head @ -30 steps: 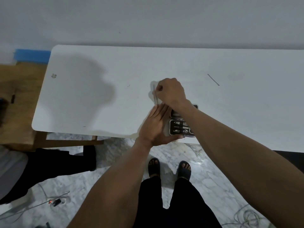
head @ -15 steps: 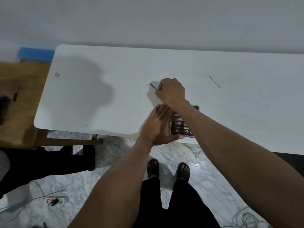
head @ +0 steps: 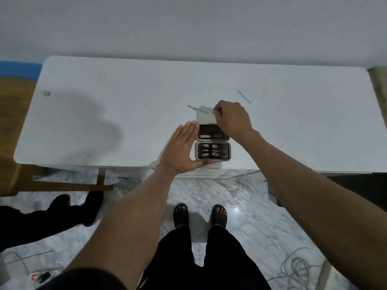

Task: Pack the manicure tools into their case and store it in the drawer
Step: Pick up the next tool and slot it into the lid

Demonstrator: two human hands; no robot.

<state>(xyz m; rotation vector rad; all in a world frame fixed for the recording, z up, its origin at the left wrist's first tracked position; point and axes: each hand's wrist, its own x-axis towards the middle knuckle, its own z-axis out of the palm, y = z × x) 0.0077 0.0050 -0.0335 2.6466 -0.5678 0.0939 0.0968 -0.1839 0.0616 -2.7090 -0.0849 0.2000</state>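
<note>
Fingers (head: 216, 113) of right hand (head: 233, 119) pinched on one end of thin metal tool (head: 200, 109), just above centre of frame, tool jutting left over white table (head: 104, 122). Left hand (head: 182, 148) flat, fingers straight and released, thumb and palm edge steadying open case (head: 213, 146) at table's near edge. Lower half of case already holding several small tools; upper half with one pale tool, rest partly hidden under right hand. Second thin rod (head: 244, 96) lying well apart, upper right. Likely light, stiff, slippery and sharp-tipped; best pinched mid-shaft, slid sideways into a strap. Case probably rigid, light; best gripped by its long edges once shut.
</note>
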